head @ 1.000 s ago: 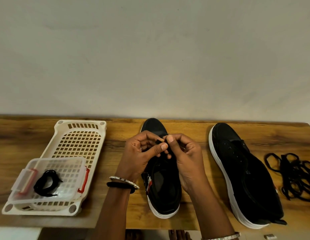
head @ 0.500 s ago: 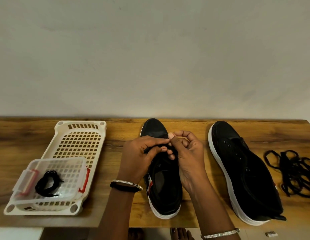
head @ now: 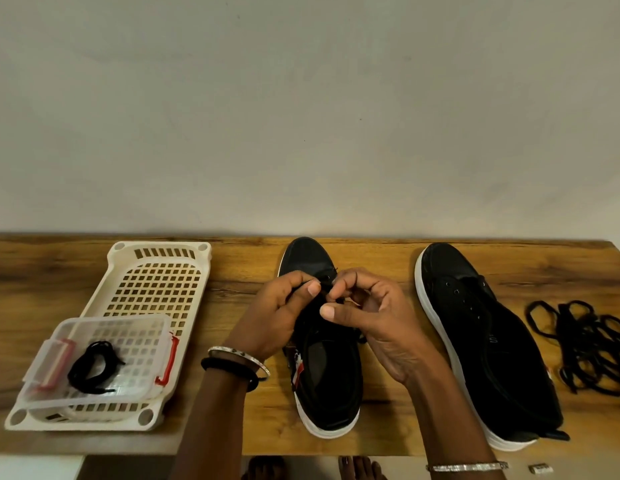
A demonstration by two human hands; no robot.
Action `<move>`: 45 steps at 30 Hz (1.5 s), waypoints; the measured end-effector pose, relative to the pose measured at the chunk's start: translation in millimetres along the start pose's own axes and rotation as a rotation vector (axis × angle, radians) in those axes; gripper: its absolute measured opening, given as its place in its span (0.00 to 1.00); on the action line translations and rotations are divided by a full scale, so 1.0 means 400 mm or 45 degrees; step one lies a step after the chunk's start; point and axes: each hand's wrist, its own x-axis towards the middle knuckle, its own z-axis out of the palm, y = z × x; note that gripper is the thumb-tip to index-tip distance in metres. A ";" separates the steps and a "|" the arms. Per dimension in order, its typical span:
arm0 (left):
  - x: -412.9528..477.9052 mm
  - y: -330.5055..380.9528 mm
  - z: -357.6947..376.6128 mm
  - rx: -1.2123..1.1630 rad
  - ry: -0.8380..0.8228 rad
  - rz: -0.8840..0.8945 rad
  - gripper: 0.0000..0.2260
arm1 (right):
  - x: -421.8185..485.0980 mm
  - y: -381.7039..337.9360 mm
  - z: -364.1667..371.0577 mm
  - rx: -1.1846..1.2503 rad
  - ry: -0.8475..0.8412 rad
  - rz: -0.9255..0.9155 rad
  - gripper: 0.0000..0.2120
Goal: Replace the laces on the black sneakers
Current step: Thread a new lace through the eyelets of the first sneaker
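both hands, left [head: 284, 306] and right [head: 364, 306], pinch a lace [head: 324, 282] at the sneaker [head: 327, 368] (front eyelets), threading; next, pull through.

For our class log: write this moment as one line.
left hand: pinches lace | right hand: at lace | middle sneaker: lacing | right sneaker: unlaced

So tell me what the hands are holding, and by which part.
The left hand and right hand both pinch a black lace just above the front eyelets of the middle sneaker; whether at its tip cannot be told.
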 end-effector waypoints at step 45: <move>0.002 -0.031 0.030 -0.877 0.507 -0.167 0.13 | -0.013 0.030 0.023 0.932 0.344 0.224 0.12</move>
